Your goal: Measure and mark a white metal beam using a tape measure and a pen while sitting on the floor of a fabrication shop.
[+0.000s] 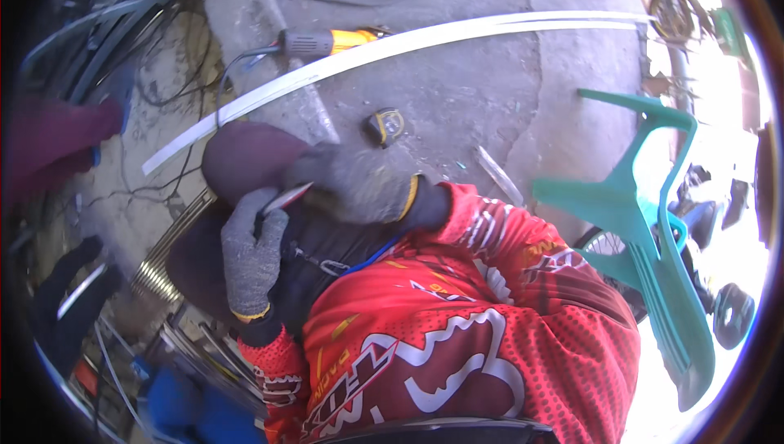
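head view: white strip (376, 53) edges open concrete (490, 109) beyond the right hand (359, 184).

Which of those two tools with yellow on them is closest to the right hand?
The small tape measure, just beyond the right hand. The other, a longer power tool, lies farther off, past the long white strip.

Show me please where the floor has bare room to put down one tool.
The broadest free patch is the grey floor between the tape measure, the long white strip and the green chair. Another lies beyond the strip, right of the yellow-and-grey grinder. The left side is crowded, with metal bars and another person's dark-red clothing.
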### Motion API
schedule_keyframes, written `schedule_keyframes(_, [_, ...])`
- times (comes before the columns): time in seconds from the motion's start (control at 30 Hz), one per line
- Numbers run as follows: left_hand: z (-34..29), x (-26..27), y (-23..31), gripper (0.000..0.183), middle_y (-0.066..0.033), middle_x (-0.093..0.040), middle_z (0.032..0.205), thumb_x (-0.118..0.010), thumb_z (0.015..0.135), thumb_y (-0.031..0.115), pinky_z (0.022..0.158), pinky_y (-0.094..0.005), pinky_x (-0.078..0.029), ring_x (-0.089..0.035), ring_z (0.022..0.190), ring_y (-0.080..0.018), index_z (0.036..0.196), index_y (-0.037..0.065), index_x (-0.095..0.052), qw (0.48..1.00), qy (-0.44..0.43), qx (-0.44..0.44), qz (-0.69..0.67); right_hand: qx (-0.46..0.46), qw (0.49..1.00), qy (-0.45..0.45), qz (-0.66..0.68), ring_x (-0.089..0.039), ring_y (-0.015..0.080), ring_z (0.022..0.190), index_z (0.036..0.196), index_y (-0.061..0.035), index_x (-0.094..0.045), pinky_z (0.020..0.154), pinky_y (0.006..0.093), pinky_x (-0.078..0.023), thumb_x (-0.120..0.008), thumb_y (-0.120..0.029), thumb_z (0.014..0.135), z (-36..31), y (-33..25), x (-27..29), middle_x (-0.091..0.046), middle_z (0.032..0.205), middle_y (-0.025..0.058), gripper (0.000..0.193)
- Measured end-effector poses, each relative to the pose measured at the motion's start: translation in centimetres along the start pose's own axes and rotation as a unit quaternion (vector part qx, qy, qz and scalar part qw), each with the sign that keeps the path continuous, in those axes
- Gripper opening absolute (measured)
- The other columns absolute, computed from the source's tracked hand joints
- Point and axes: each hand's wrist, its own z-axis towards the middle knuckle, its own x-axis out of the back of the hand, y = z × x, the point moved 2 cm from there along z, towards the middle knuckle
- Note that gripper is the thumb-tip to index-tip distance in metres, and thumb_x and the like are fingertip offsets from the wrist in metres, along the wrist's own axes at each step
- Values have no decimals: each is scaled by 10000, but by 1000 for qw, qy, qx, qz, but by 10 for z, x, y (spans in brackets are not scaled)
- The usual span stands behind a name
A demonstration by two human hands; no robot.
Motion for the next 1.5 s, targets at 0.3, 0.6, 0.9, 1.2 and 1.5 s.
schedule_keyframes(0.3, [-31, 39, -9, 483, -175, -585, 1225, -749, 755, 165, 1020, -485, -451, -547, 1166, -381, 1210, 65, -621, 944, 233, -82, 218, -51, 998, -32, 36, -655, 301, 830, 1085, 14, -645, 748, 385, -534, -630, 58, 826, 24, 51, -3, -642, 947, 164, 264])
schedule_keyframes(0.6, [-157, 73, -24, 167, -132, -649, 893, -641, 926, 182, 758, -454, -507, -646, 832, -325, 1039, 59, -638, 947, 266, 4, 179, 202, 958, -176, 97, -610, 353, 1058, 1218, -5, -583, 913, 398, -512, -689, 73, 746, 78, -112, -100, -596, 1145, 179, 490])
schedule_keyframes(0.9, [-392, 91, -103, 371, -176, -662, 1241, -577, 1015, 181, 1005, -374, -469, -622, 1147, -266, 1292, -62, -613, 733, 454, 454, 227, -1, 994, -33, 103, -639, 228, 830, 1137, -51, -657, 743, 355, -522, -675, 3, 839, 105, -17, -53, -631, 1010, 108, 304])
schedule_keyframes(1.2, [-355, 134, -118, 291, -145, -695, 1119, -619, 988, 96, 938, -360, -525, -650, 1045, -257, 1223, -75, -641, 746, 504, 343, 269, -285, 943, 104, -139, -670, 339, 955, 1190, -67, -652, 843, 429, -557, -736, -59, 789, -45, 163, 42, -627, 1167, 187, 410])
schedule_keyframes(1.5, [-5, 72, -20, 221, -149, -650, 1117, -686, 894, 106, 958, -408, -483, -614, 1075, -335, 1107, 47, -673, 946, 206, -103, 230, -267, 921, -110, -261, -452, 477, 1340, 1499, -163, -396, 1111, 531, -413, -909, -286, 629, -47, 167, -30, -400, 1496, 273, 1017])
